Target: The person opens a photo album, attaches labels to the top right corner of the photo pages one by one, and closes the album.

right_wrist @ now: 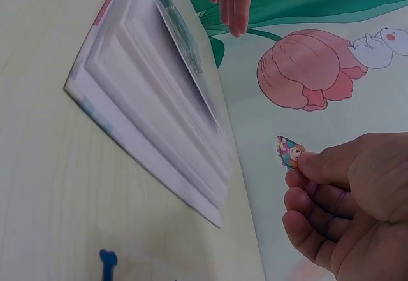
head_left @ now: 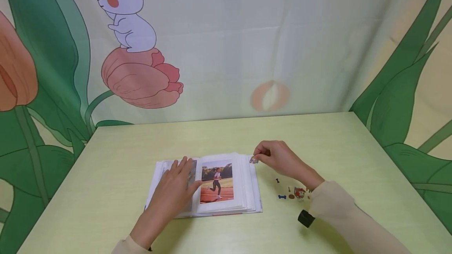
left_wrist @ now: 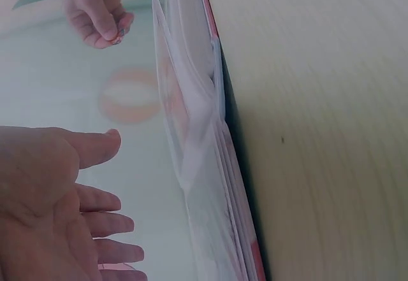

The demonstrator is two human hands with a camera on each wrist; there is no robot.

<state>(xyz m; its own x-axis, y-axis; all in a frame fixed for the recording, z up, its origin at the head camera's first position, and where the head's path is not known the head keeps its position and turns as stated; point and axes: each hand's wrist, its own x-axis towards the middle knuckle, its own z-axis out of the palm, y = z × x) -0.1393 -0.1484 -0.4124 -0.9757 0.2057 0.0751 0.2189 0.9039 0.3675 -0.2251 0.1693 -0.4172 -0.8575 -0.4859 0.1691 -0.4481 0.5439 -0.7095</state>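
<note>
A photo album (head_left: 243,183) lies spread on the table, its right page holding a photo of a runner (head_left: 217,183) on a red track. Over the left page is my left hand (head_left: 173,187), fingers extended and covering much of the picture there. In the left wrist view the palm of that hand (left_wrist: 38,198) shows, with nothing held. Between thumb and index finger my right hand (head_left: 279,158) pinches a small colourful cartoon sticker (right_wrist: 291,153), near the album's upper right corner. The fingertips hide part of the sticker.
Right of the album several small pieces lie on the table, among them a blue bone-shaped sticker (head_left: 282,196) and a red cartoon character sticker (head_left: 299,193). A black block (head_left: 305,218) is by the right sleeve. Behind the table (head_left: 212,136) hangs a printed curtain (head_left: 219,50).
</note>
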